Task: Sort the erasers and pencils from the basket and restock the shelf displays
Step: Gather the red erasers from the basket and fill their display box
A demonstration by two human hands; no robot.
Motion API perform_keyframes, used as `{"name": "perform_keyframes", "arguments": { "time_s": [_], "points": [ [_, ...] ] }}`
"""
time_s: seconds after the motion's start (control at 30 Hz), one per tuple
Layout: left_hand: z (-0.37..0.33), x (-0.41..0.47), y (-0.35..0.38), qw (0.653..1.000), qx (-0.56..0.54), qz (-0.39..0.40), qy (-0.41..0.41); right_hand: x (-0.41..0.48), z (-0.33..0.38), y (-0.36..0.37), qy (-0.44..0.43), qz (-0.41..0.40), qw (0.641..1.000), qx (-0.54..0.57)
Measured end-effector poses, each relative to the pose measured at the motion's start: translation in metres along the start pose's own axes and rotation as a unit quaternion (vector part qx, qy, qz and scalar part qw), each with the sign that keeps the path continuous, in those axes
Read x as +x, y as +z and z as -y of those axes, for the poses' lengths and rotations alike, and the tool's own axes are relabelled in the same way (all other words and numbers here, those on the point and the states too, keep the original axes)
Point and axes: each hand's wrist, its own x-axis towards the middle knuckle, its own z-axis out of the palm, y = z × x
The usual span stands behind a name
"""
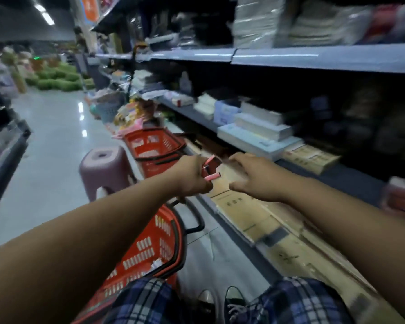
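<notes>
My left hand (193,177) grips a few small pink erasers (211,170), which stick out past my fingers toward the shelf. Just to its right, my right hand (255,177) reaches over the low shelf with fingers spread and relaxed, holding nothing. It hovers above flat brown cardboard display boxes (241,213) lined along the bottom shelf. A red basket (150,251) stands on the floor by my left knee, with a scrap of white inside. The view is blurred by motion.
A second red basket (153,146) sits further along the aisle, beside a pink plastic stool (103,169). The middle shelf holds stacked pale boxes (255,129). The glossy aisle floor (54,141) stretches off to the left. My plaid-clad knees fill the bottom edge.
</notes>
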Motion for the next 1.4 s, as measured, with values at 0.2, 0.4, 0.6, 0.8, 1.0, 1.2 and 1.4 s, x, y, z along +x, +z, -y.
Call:
{"name": "perform_keyframes", "arguments": {
  "time_s": [0.2, 0.4, 0.6, 0.8, 1.0, 1.2, 1.4],
  "points": [
    [-0.085, 0.055, 0.025, 0.995, -0.049, 0.052, 0.068, -0.033, -0.059, -0.045, 0.108, -0.114, 0.983, 0.091],
    [-0.167, 0.080, 0.057, 0.980, -0.052, 0.098, 0.165, -0.072, -0.107, -0.069, 0.159, -0.224, 0.952, 0.134],
    [-0.213, 0.097, 0.094, 0.954, -0.154, 0.158, 0.203, -0.110, -0.150, -0.080, 0.240, -0.293, 0.893, 0.245],
    [-0.223, 0.114, 0.137, 0.899, -0.358, 0.221, 0.122, -0.155, -0.186, -0.089, 0.320, -0.363, 0.820, 0.305],
    [-0.227, 0.109, 0.169, 0.818, -0.527, 0.225, 0.040, -0.184, -0.200, -0.073, 0.383, -0.289, 0.857, 0.190],
    [-0.223, 0.101, 0.182, 0.786, -0.589, 0.188, 0.025, -0.208, -0.198, -0.050, 0.401, -0.268, 0.865, 0.140],
    [-0.218, 0.088, 0.194, 0.763, -0.620, 0.182, 0.023, -0.216, -0.200, -0.043, 0.392, -0.272, 0.870, 0.120]
  ]
}}
